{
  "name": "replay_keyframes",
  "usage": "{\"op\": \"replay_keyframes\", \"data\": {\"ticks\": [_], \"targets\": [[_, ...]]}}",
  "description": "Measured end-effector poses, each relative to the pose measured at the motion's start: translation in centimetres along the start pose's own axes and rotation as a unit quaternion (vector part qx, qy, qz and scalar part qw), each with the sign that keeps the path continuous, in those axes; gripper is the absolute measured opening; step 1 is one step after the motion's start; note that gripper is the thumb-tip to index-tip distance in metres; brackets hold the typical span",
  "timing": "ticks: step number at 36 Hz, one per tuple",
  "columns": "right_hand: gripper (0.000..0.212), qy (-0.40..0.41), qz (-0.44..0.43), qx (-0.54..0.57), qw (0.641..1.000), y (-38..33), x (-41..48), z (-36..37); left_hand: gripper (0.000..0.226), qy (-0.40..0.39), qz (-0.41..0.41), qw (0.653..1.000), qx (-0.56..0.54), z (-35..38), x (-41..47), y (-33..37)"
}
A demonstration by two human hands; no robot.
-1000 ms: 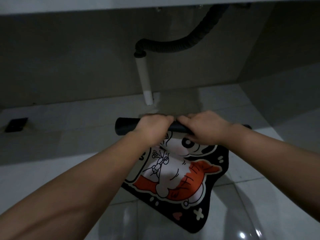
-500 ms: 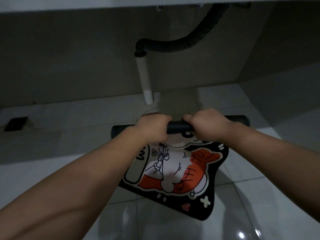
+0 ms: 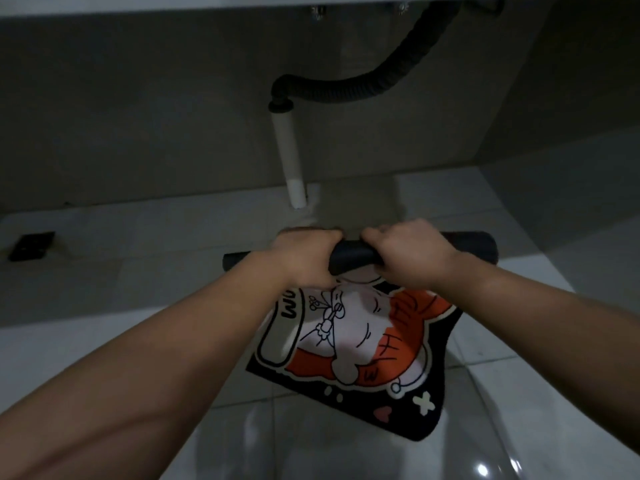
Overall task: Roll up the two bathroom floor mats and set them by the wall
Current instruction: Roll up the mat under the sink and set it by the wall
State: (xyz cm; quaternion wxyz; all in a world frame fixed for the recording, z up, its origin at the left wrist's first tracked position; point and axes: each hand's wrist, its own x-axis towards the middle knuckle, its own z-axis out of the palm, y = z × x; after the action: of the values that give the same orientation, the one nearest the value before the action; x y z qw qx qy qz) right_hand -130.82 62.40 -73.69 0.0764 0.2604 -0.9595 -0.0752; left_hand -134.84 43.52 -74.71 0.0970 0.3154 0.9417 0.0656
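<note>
A black floor mat (image 3: 356, 344) with a white and orange cartoon print hangs partly rolled. Its far end forms a black roll (image 3: 353, 254) held above the floor. My left hand (image 3: 304, 258) grips the roll left of its middle and my right hand (image 3: 412, 254) grips it just right of the middle. The unrolled part droops toward me and its near edge rests on the pale floor tiles (image 3: 121, 268). No second mat shows in this view.
A white drain pipe (image 3: 289, 157) stands at the back wall (image 3: 138, 116), joined to a black corrugated hose (image 3: 363, 86) under a counter. A dark floor drain (image 3: 31, 245) lies at the left. A side wall (image 3: 571, 98) closes the right.
The roll has grown thicker and has risen off the floor. Less of the printed face shows, and the mat's near edge has been drawn further from me.
</note>
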Motion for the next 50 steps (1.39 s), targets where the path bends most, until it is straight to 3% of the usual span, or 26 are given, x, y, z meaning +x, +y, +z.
{"op": "replay_keyframes", "data": {"ticks": [4,7,9,11,14,17,20,23,25,27,30,33,36,39,41,45,48,50], "targets": [[0.026,0.09,-0.039,-0.052,0.994,0.0,-0.3,0.4,0.065,-0.033,-0.028,0.994,-0.096,-0.7,-0.2,-0.1],[0.026,0.087,-0.045,-0.044,0.994,-0.1,-0.2,0.7,0.049,-0.019,-0.029,0.997,-0.073,-0.5,-0.4,-0.1],[0.032,0.038,-0.04,-0.021,0.998,-0.2,0.0,0.6,0.029,0.013,-0.025,0.999,-0.029,-0.2,-0.6,0.1],[0.047,-0.056,0.003,0.037,0.998,0.0,0.4,-0.1,0.025,0.057,-0.01,0.998,0.026,0.2,-1.0,0.4],[0.069,-0.217,0.1,0.198,0.951,0.5,1.0,-1.7,0.027,0.12,0.03,0.989,0.085,0.8,-1.3,1.0],[0.055,-0.272,0.133,0.285,0.91,0.9,1.3,-2.2,0.031,0.168,0.05,0.979,0.1,0.7,-1.2,1.4],[0.034,-0.237,0.138,0.27,0.923,0.4,1.2,-2.0,0.035,0.158,0.04,0.982,0.096,0.7,-0.9,1.3],[0.029,-0.14,0.093,0.11,0.98,-0.1,0.8,-1.4,0.041,0.103,0.026,0.993,0.055,0.6,-0.7,1.1],[0.03,-0.04,0.024,0.003,0.999,-0.3,0.4,-0.5,0.05,0.049,0.002,0.999,0.002,0.1,-0.6,1.0],[0.035,0.045,-0.034,-0.067,0.996,-0.6,0.1,0.2,0.056,0.012,-0.015,0.999,-0.041,-0.3,-0.5,0.7],[0.036,0.093,-0.052,-0.082,0.991,-1.0,0.2,0.3,0.046,-0.012,-0.03,0.997,-0.068,-0.3,-0.7,0.5],[0.038,0.049,-0.042,-0.05,0.997,-1.1,0.3,0.0,0.031,0.038,-0.028,0.999,-0.02,0.0,-1.1,0.6],[0.042,-0.091,0.028,0.056,0.994,-0.9,0.8,-1.4,0.026,0.098,-0.008,0.994,0.043,0.5,-1.4,0.9],[0.053,-0.232,0.105,0.176,0.951,-0.1,1.3,-2.5,0.025,0.154,0.017,0.984,0.085,0.8,-1.6,1.0],[0.057,-0.281,0.137,0.249,0.917,0.7,1.3,-2.8,0.028,0.181,0.03,0.978,0.103,0.9,-1.7,1.0],[0.04,-0.271,0.148,0.285,0.907,0.8,1.1,-2.7,0.03,0.207,0.037,0.97,0.119,1.2,-1.6,1.0],[0.03,-0.204,0.134,0.193,0.95,0.3,0.8,-2.1,0.035,0.169,0.033,0.98,0.101,1.1,-1.1,0.7],[0.029,-0.131,0.09,0.088,0.983,0.3,0.5,-1.3,0.043,0.09,0.015,0.994,0.057,0.5,-0.9,0.4]]}}
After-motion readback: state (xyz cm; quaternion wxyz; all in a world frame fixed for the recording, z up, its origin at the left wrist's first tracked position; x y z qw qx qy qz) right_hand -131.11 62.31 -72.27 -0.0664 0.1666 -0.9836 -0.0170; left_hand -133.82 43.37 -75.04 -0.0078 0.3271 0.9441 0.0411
